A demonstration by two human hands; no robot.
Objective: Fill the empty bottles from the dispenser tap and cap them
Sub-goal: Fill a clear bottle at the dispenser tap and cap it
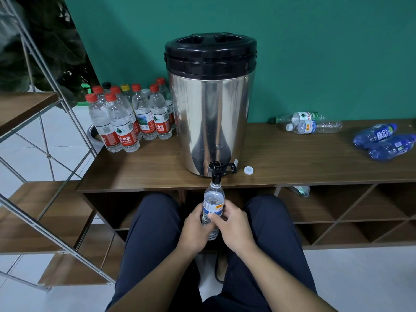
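Left hand point(195, 224) fingers and right hand point(229, 224) fingers curl around the lower body of a clear plastic bottle with blue-white label point(213, 203), held upright, uncapped mouth directly under the black tap point(215, 173) of the steel dispenser with black lid point(210, 113) on the wooden bench point(315, 163). A white cap point(248, 170) lies near the tap.

Dispenser point(210, 104) on shelf point(292, 163); capped bottles point(130, 118) left, empties point(315, 126) right.

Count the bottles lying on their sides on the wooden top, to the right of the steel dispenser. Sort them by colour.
Clear plastic bottles: 2, one green-capped and one white-capped
Blue plastic bottles: 2, one farther back and one nearer
Total: 4
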